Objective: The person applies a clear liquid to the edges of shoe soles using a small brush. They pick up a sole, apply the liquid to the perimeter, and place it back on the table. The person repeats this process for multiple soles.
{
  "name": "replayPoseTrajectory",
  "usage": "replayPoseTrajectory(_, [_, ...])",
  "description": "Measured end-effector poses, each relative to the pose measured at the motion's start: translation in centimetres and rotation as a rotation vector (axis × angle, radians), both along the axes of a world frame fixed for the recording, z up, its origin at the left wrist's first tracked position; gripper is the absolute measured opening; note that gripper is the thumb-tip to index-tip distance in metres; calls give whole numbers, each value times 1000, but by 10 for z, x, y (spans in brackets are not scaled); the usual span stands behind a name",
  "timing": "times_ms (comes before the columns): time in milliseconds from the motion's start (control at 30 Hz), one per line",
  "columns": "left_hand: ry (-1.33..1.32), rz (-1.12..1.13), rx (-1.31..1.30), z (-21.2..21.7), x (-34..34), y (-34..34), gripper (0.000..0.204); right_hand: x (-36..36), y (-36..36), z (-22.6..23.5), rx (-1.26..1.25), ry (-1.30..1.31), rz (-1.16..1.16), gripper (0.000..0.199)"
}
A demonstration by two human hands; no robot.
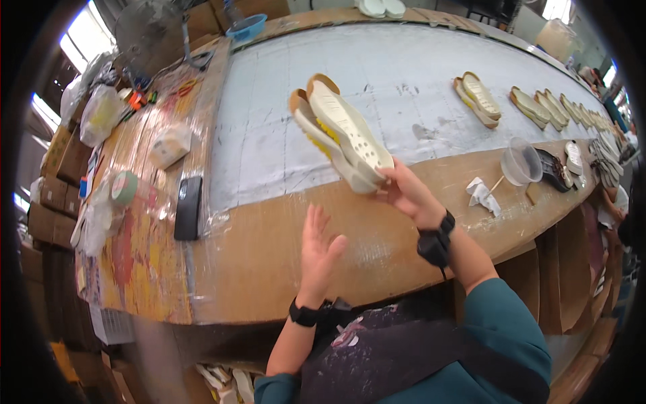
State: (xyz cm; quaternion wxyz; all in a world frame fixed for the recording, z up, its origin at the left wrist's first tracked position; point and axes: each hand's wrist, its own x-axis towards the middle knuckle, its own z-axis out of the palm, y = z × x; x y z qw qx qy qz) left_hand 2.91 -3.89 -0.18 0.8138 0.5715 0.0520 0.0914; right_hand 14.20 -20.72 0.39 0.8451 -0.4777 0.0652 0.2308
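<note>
Two cream shoe soles are in your right hand, side by side and tilted, their tan-edged ends pointing away from you and yellow showing along their sides. Your thumb and fingers grip them at the near end, over the boundary where the pale table covering meets the brown board. The upper sole shows a group of small holes toward your grip. Your left hand is raised below and to the left of the soles, apart from them, with its fingers extended and its thumb spread. You wear a black band on your left wrist and a black device on your right.

To your right, a clear plastic tub stands near a crumpled white tissue, with a thin stick between them. Beyond, another pair of soles lies on the covering, and a row of further soles runs off to the right. To your left, a black oblong case lies on the paint-stained worktop, near a pale green roll.
</note>
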Motion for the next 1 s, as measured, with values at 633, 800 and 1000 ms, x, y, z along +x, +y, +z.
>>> replayPoseTrajectory(633, [153,-146,-128,45,-43,8,58,-108,42,14,375,-49,243,46])
replayPoseTrajectory(800, [93,-48,-102,39,-48,0,57,-117,42,18,345,-66,242,46])
replayPoseTrajectory(1000, [9,14,57,21,-53,7,49,-121,38,16,331,-66,251,47])
